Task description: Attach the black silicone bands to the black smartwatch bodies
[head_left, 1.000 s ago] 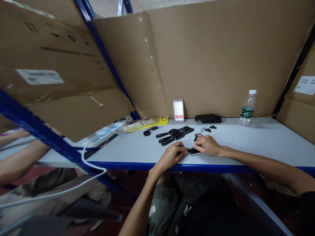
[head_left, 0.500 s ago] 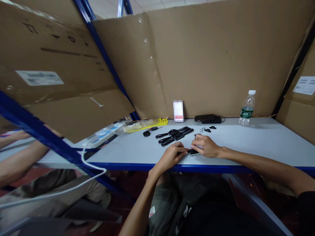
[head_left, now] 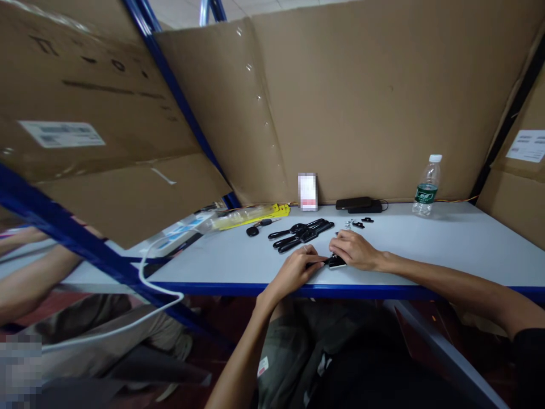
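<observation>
In the head view, the black tool (head_left: 338, 261) is near the table's (head_left: 443, 255) six-o'clock edge, long axis roughly nine-to-three, broad end towards three. The left hand (head_left: 301, 264) pinches its handle; the right hand (head_left: 354, 250), fingers bunched, partly covers the broad end, its grip unclear. Black handled tools (head_left: 304, 233) lie at eleven, a bottle (head_left: 424, 196) at two.

One black piece (head_left: 337, 262) shows at the left fingers (head_left: 313, 261) and the right fingers (head_left: 342, 244), with three black-handled tools (head_left: 305, 232) beyond the left ones. Beyond the right fingers lie two small black parts (head_left: 367, 220), silvery bits (head_left: 348, 225) too tiny to count, two dark slabs (head_left: 354, 203) and, off rightward, one bottle (head_left: 424, 194).
</observation>
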The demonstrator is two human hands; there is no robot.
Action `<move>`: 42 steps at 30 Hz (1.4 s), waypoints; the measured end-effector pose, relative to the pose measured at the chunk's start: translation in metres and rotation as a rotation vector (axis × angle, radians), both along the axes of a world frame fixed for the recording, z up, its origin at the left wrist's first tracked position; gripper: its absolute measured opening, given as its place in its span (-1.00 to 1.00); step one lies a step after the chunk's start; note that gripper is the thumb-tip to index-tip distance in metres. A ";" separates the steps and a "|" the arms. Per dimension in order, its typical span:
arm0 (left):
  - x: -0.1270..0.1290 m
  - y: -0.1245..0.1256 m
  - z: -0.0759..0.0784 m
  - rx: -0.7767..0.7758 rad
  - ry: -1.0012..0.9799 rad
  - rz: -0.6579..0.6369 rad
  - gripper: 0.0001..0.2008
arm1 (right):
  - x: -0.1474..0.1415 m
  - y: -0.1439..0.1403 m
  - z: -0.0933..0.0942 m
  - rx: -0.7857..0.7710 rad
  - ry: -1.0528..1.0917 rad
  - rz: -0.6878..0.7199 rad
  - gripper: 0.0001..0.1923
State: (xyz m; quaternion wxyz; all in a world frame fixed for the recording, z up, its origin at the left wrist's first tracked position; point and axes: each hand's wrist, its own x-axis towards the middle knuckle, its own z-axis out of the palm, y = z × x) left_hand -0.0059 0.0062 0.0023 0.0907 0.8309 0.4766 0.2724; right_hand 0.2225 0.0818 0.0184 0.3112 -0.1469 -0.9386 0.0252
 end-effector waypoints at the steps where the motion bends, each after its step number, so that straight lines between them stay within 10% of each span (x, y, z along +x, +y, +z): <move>1: 0.000 0.000 0.000 0.000 0.000 0.003 -0.72 | 0.001 0.001 0.000 -0.001 0.001 -0.020 -0.74; 42: 0.000 0.000 0.000 0.007 -0.007 -0.005 -0.71 | 0.005 0.000 0.007 -0.113 0.064 -0.045 -0.74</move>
